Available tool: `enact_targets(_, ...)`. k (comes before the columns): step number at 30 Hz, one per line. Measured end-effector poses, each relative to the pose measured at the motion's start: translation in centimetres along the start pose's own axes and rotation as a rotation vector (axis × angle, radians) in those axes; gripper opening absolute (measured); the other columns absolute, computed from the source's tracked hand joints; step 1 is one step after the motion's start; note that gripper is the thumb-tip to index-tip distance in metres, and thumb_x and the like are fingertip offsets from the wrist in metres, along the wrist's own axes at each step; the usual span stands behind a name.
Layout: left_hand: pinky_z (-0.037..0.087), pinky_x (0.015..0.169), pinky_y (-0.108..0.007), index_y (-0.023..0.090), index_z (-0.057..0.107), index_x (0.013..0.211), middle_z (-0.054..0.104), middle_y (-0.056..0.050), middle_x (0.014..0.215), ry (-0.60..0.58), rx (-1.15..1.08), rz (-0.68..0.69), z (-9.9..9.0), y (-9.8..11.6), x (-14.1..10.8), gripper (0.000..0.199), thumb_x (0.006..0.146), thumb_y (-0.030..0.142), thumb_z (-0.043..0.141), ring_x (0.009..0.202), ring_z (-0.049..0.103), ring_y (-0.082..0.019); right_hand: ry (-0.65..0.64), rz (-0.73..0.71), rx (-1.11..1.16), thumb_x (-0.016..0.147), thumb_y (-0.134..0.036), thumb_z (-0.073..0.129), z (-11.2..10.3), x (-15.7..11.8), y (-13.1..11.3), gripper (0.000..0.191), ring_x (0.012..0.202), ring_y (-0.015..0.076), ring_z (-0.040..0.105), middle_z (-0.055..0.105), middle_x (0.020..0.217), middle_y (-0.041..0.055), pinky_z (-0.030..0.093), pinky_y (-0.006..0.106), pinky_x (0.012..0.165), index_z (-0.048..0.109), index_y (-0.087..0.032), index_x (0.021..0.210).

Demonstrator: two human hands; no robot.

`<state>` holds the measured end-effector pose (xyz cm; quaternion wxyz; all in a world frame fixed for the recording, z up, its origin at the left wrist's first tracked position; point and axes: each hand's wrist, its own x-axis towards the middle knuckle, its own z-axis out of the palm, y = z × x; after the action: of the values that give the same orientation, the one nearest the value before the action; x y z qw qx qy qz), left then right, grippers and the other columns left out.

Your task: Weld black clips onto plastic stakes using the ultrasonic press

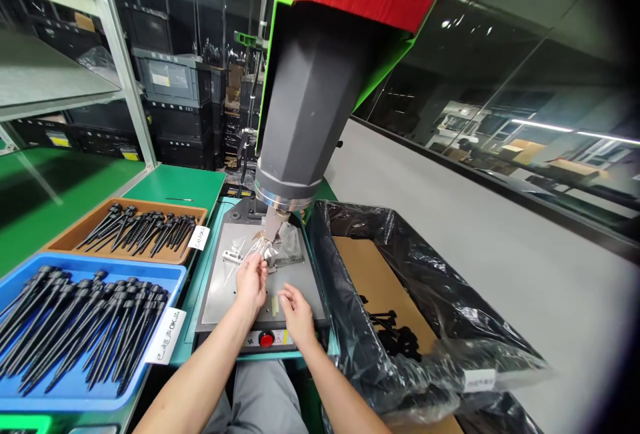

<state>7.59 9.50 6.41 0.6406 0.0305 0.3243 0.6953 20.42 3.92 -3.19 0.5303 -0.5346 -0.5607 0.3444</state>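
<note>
My left hand [251, 282] is over the metal bed [215, 307] of a press-like machine, its fingers pinched on a clear plastic film [243, 251] below the machine's tool head [273, 223]. Light glints off the film, so its full outline is hard to make out. A metal fixture [290, 261] lies on the bed just beyond the fingers. My right hand [299, 314] hovers near the front of the bed, fingers loosely bent and apart, with nothing visible in it. Between the hands a strip of yellowish tape [275, 305] is stuck to the bed.
A red button [267, 339] is on the machine's front. To the left, a blue tray [175, 274] and a brown tray [170, 259] hold several black screw-like parts. On the right stands a box lined with black plastic [345, 314], with black parts [397, 341] inside. The grey machine column [315, 101] rises ahead.
</note>
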Motion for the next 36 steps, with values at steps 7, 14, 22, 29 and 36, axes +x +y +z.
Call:
enact_targets(7,0.040,0.047,-0.017,0.015,0.059,0.081,0.059,0.005,0.061,-0.058,0.118,0.090,0.6,0.7,-0.6,0.022,0.068,0.018,0.076,0.050,0.056,-0.007,0.008,-0.001,0.110,0.086,-0.038,0.057,4.7,6.4,-2.7,0.041,0.076,0.0201,0.067,0.072,0.084,0.0060,0.055,0.034,0.075,0.062,-0.014,0.118)
enact_targets(14,0.038,0.048,-0.016,0.018,0.050,0.113,0.058,0.008,0.062,-0.126,0.203,0.141,0.8,0.4,-0.5,0.057,0.064,0.023,0.079,0.049,0.054,-0.006,0.291,-0.095,-0.028,0.088,-0.040,0.049,5.3,9.9,-4.8,0.038,0.086,0.0220,0.063,0.066,0.095,0.0100,0.051,0.036,0.081,0.061,-0.014,0.114)
enact_targets(22,0.039,0.051,-0.017,0.017,0.034,0.141,0.058,0.008,0.060,-0.241,0.265,0.234,1.6,1.1,-0.9,0.085,0.068,0.026,0.078,0.050,0.054,-0.007,0.223,-0.236,-0.245,0.083,-0.035,0.059,5.2,12.7,-6.2,0.033,0.115,0.0281,0.052,0.059,0.116,0.0138,0.039,0.043,0.103,0.068,-0.016,0.108)
enact_targets(29,0.039,0.051,-0.018,0.018,0.027,0.147,0.058,0.008,0.060,-0.264,0.288,0.232,1.5,1.4,-1.4,0.094,0.068,0.028,0.078,0.051,0.054,-0.008,0.233,-0.323,-0.198,0.084,-0.031,0.053,4.8,12.9,-7.9,0.025,0.109,0.0253,0.056,0.064,0.111,0.0118,0.041,0.042,0.100,0.065,-0.018,0.100)
enact_targets(36,0.039,0.053,-0.019,0.016,0.030,0.143,0.058,0.007,0.064,-0.236,0.329,0.184,-1.0,0.4,-2.2,0.091,0.067,0.030,0.079,0.052,0.053,-0.007,0.224,-0.131,0.020,0.086,-0.040,0.058,2.5,6.6,-5.6,0.034,0.097,0.0255,0.064,0.068,0.108,0.0129,0.050,0.041,0.088,0.062,-0.016,0.109)
